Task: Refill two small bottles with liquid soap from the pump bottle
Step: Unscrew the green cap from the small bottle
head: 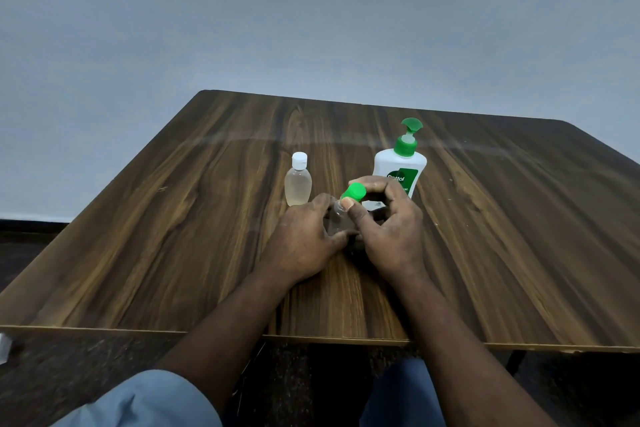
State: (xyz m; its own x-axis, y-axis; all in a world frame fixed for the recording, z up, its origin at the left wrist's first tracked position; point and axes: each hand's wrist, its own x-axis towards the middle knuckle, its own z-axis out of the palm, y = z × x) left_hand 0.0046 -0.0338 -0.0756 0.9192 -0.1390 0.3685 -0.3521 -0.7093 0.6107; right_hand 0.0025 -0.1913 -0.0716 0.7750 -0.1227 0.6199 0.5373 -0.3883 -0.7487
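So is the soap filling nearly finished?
Hard to say. The white-capped bottle stands closed with pale liquid inside. The left hand holds the clear small bottle while the right hand pinches its green cap. It looks empty, so pumping from the pump bottle remains.

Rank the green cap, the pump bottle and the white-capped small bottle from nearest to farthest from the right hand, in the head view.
1. Green cap: pinched in the right hand's fingers.
2. Pump bottle: just behind that hand.
3. White-capped small bottle: farther left, beyond the left hand holding the clear bottle.
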